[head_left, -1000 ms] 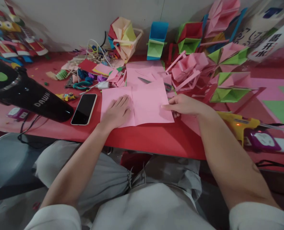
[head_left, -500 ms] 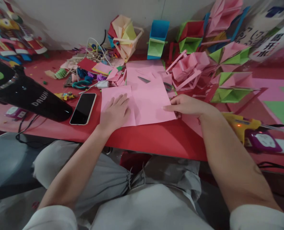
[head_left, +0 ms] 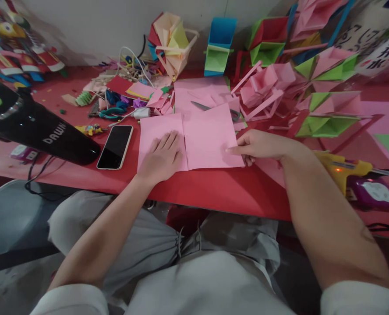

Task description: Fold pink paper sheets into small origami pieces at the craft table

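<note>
Pink paper (head_left: pixel 208 140) lies near the front edge of the red table, with a vertical line or gap dividing it into a left and a right part. My left hand (head_left: pixel 161 156) rests flat on the left part, its fingers spread. At the lower right corner, my right hand (head_left: pixel 255 146) pinches the paper between thumb and fingers. Just behind it, scissors (head_left: pixel 203 106) lie on more pink paper (head_left: pixel 199 89), their handles partly covered.
A phone (head_left: pixel 114 147) and a black tumbler (head_left: pixel 54 131) stand or lie to the left. Scraps (head_left: pixel 118 94) and folded paper shapes (head_left: pixel 217 46) line the back. A yellow glue gun (head_left: pixel 352 168) is at the right.
The right part of the paper now lies flatter, and its right edge has shifted slightly right with my right hand. My left hand remains flat on the left part.
</note>
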A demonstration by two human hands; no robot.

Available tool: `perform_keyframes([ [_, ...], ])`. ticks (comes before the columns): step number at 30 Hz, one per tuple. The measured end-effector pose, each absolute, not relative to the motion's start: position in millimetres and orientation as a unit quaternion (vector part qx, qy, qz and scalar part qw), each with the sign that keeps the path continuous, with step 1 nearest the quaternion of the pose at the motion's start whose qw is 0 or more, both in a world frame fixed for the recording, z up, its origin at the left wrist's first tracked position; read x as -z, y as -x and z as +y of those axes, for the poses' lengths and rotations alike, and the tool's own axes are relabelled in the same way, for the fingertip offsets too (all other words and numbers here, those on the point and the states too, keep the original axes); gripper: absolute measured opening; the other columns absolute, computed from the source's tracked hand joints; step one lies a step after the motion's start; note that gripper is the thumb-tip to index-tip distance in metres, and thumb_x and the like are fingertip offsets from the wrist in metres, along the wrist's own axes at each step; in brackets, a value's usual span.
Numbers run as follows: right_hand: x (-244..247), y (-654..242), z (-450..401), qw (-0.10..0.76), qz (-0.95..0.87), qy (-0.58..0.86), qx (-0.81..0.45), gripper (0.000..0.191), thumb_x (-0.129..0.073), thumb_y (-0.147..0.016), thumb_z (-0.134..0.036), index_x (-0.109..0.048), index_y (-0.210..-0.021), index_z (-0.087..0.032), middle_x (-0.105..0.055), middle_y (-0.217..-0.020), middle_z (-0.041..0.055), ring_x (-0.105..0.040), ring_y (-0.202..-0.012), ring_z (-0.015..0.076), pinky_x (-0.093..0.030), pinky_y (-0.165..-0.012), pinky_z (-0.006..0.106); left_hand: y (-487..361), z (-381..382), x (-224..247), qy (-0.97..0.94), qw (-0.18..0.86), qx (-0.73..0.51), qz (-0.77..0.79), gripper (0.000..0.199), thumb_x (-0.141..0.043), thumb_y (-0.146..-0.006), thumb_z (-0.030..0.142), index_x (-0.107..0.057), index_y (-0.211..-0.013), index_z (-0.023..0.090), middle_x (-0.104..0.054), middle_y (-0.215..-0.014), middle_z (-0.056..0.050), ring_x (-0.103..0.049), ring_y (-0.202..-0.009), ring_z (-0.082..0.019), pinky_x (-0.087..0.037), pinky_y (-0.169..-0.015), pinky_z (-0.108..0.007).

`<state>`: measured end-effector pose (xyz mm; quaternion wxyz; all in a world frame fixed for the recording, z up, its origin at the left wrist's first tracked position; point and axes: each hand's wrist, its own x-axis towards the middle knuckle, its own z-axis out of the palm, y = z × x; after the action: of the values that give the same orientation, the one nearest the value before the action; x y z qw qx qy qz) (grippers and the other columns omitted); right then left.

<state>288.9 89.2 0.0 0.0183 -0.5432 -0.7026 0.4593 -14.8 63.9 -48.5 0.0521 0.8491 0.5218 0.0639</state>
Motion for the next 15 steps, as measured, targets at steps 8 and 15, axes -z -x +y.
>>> perform_keyframes([
  [8, -0.9, -291.4, 87.7, 0.030, -0.670, 0.568, -0.477, 0.042, -0.074, -0.073, -0.056, -0.064, -0.051, -0.021, -0.064, -0.049, 0.0046, -0.059, -0.046, 0.0156, -0.046, -0.047, 0.028, 14.4, 64.3, 47.4, -0.848, 0.054, -0.062, 0.523, 0.060, -0.024, -0.101, 0.036, -0.020, -0.156, 0.015, -0.020, -0.164, -0.009, -0.018, -0.151, -0.026, -0.015, -0.123, -0.050],
  [15, -4.4, -294.4, 85.0, 0.076, -0.661, 0.549, -0.506, 0.041, -0.079, -0.066, -0.059, -0.066, -0.054, -0.022, -0.058, -0.044, 0.0007, -0.053, -0.041, 0.0129, -0.042, -0.040, 0.025, 14.0, 63.3, 47.3, -0.849, 0.047, -0.068, 0.523, 0.059, -0.023, -0.101, 0.036, -0.021, -0.156, 0.015, -0.021, -0.164, -0.009, -0.019, -0.151, -0.026, -0.014, -0.123, -0.049],
])
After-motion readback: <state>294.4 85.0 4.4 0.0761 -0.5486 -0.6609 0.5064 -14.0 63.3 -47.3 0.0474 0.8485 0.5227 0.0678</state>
